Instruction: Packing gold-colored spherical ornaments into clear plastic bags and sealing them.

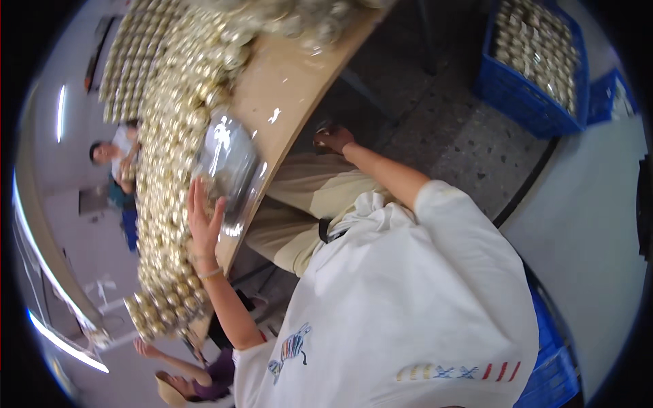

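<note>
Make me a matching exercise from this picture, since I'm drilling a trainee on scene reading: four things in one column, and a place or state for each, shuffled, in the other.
Things:
1. left hand
2. right hand
3. blue crate
4. clear plastic bag

Places or states:
A. on the floor, filled with small gold items
B. open, fingers spread at the clear bag
C. lying on the wooden table near its edge
D. reaching below the table edge, by the knee

Pairs: 1-B, 2-D, 3-A, 4-C
</note>
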